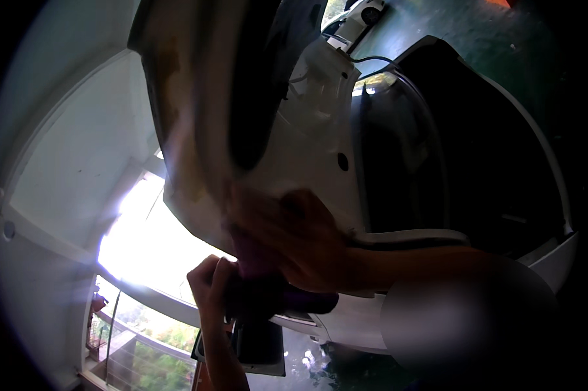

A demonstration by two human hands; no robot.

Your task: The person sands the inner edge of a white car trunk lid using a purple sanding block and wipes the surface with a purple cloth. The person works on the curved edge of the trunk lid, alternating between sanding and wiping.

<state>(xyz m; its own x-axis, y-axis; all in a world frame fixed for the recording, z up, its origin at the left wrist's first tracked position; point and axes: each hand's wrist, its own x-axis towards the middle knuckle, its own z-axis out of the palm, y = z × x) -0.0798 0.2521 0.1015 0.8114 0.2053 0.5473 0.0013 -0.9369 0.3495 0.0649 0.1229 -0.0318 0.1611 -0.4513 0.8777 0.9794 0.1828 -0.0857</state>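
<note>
My left hand (pixel 209 283) is closed round a dark purple item (pixel 307 301), whose exact form is too dim to make out. My right hand (pixel 294 241) lies over the upper part of the same purple item, its fingers pressed together and blurred, beside the lower edge of a pale car body panel (pixel 313 143). A raised panel (pixel 183 124) with a yellow-brown patch and a dark opening stands just above my hands, partly smeared by motion.
A dark car window (pixel 398 163) and open black-lined panel (pixel 489 163) are on the right. Another white car (pixel 352 23) stands beyond on a green floor (pixel 509 45). At left are a white wall (pixel 59 143), a bright opening and a railing (pixel 124 345).
</note>
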